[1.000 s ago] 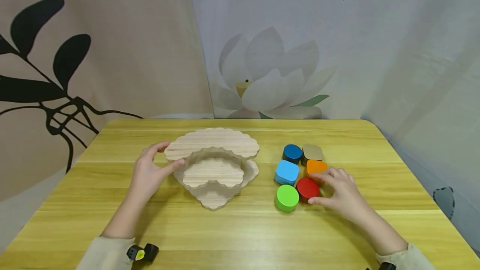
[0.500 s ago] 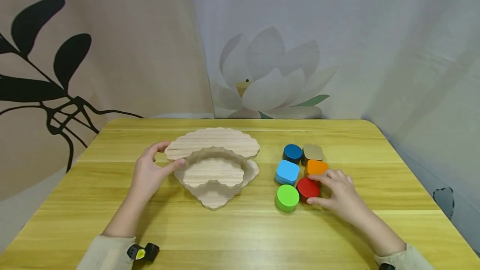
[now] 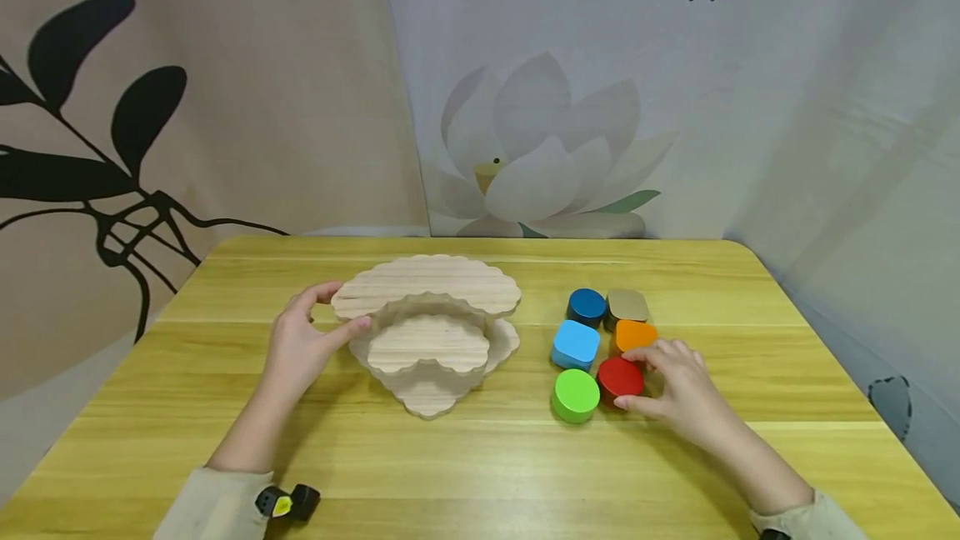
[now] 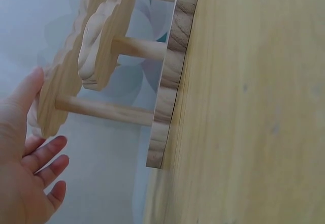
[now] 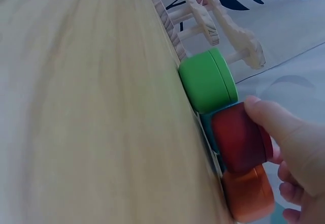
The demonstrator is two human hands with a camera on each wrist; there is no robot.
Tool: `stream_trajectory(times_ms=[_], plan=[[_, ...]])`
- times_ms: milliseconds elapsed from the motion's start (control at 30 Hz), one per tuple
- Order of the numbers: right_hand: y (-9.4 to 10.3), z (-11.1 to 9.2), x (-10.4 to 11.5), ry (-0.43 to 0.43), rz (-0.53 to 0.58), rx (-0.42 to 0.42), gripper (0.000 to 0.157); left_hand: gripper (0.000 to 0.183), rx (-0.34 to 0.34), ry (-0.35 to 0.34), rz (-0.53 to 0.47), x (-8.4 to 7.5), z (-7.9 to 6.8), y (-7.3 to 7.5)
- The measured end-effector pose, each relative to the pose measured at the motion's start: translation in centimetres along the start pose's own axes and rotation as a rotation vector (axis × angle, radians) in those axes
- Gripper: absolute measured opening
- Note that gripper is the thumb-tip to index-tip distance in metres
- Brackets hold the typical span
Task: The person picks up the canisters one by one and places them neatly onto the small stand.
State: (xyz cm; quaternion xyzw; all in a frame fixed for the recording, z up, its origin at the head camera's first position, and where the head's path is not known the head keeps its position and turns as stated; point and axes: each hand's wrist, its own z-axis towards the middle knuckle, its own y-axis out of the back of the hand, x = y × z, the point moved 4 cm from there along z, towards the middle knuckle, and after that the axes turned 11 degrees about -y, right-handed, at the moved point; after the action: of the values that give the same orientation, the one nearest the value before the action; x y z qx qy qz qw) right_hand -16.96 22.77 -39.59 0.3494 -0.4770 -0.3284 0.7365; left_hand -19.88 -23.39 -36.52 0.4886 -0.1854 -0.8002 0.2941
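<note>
The wood-grained table (image 3: 480, 473) runs back to a printed cloth (image 3: 300, 65) (pale lotus (image 3: 555, 140), dark leaves (image 3: 150, 111)). At the table's right, the grip of the right hand (image 3: 684, 386), parted to block width, pinches a red block (image 3: 620, 377) beside five other blocks (image 3: 576, 394); slightly farther, the left hand (image 3: 300, 348) pinches the left end of a scalloped wooden stand (image 3: 431, 286).

Some curtained-off spot, home or studio, can't tell: table (image 3: 480, 473) under the right hand (image 3: 688, 390), flowery cloth (image 3: 480, 90) hanging beyond.

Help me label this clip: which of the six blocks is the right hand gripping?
The red cylinder, the only red block and the only one pinched by the right hand.
</note>
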Motion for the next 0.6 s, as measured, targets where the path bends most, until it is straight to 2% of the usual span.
stream_trajectory(times_ms=[200, 600], plan=[[1.2, 0.1, 0.5, -0.007, 0.026, -0.038, 0.051, 0.069, 0.0, 0.01, -0.008, -0.2, 0.0, 0.0], [4.2, 1.4, 3.0, 0.05, 0.031, -0.116, 0.054, 0.074, 0.006, 0.021, 0.012, -0.3, 0.1, 0.1]])
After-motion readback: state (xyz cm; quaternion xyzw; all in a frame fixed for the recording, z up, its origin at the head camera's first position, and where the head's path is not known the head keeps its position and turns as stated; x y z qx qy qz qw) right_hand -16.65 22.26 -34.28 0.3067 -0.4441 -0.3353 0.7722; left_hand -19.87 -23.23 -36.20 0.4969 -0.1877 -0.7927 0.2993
